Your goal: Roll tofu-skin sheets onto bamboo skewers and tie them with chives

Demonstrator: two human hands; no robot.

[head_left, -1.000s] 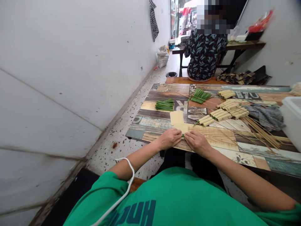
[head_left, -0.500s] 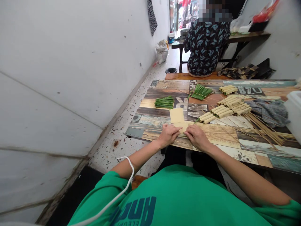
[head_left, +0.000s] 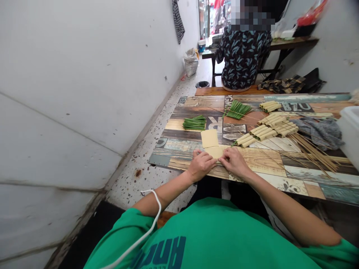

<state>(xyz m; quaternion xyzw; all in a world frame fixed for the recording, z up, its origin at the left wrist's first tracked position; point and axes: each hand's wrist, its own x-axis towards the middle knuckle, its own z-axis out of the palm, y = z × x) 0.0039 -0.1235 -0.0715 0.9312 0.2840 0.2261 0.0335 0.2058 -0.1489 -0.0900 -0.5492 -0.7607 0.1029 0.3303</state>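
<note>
A pale yellow square that looks like a tofu skin sheet [head_left: 213, 150] lies at the table's near edge. My left hand [head_left: 202, 163] has its fingers bent and pressed on the sheet's near left corner. At the near right corner, my right hand [head_left: 233, 160] pinches the same edge between thumb and fingers. Whether something is rolled inside that edge is hidden by my fingers. Just beyond lies a second flat tofu skin sheet [head_left: 209, 138]. Cut green stalks, like chives, lie in one pile [head_left: 194, 122] to the left and another pile [head_left: 238, 109] farther back.
Filled tofu skin rolls [head_left: 262, 131] on thin skewers rest right of my hands, with loose bamboo skewers [head_left: 314, 153] beside them. A grey cloth [head_left: 319, 131] and a white container [head_left: 350, 130] are at the right. A person [head_left: 242, 56] sits across the wood-patterned table [head_left: 260, 160], facing away.
My left fingers, which reached over the sheet, have drawn back and curled at its near edge, uncovering more of it. My right hand stays nearly in place. The view has shifted slightly.
</note>
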